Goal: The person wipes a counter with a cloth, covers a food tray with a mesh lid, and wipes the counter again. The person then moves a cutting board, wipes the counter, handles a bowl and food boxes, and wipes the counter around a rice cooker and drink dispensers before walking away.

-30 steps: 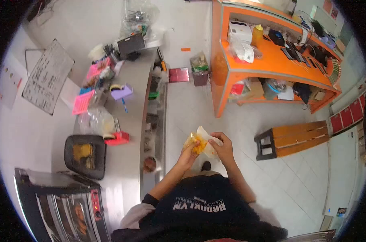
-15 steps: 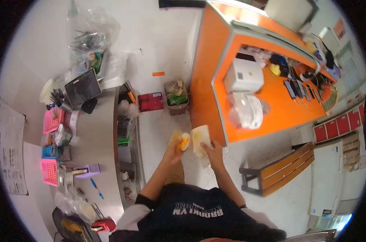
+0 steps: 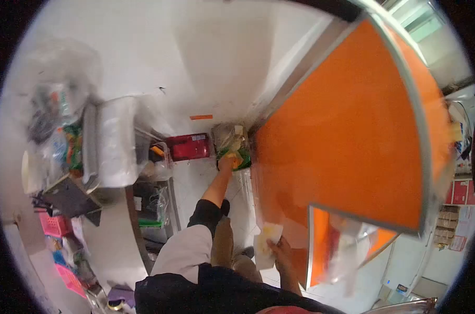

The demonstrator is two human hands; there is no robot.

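Note:
My left hand (image 3: 226,163) reaches far forward, over the waste bin (image 3: 215,140) against the wall. Its fingers are closed on a crumpled yellow-stained paper (image 3: 233,156), partly hidden and blurred. Clear plastic and something green show in the bin. Nearer my body, my right hand (image 3: 282,252) grips a white sheet of paper (image 3: 266,244) with yellow smears, thumb on its face. That sheet hangs beside the orange counter panel.
A red box (image 3: 188,147) lies on the floor left of the bin. The tall orange counter side (image 3: 347,131) rises close on my right. On the left stands a grey table (image 3: 112,225) with shelves under it, a stack of plastic bags (image 3: 117,141) and pink baskets (image 3: 55,224).
I have come closer to the bin and leaned forward. My left hand has gone from beside the right hand to over the bin. The right hand still holds its sheet, lower down.

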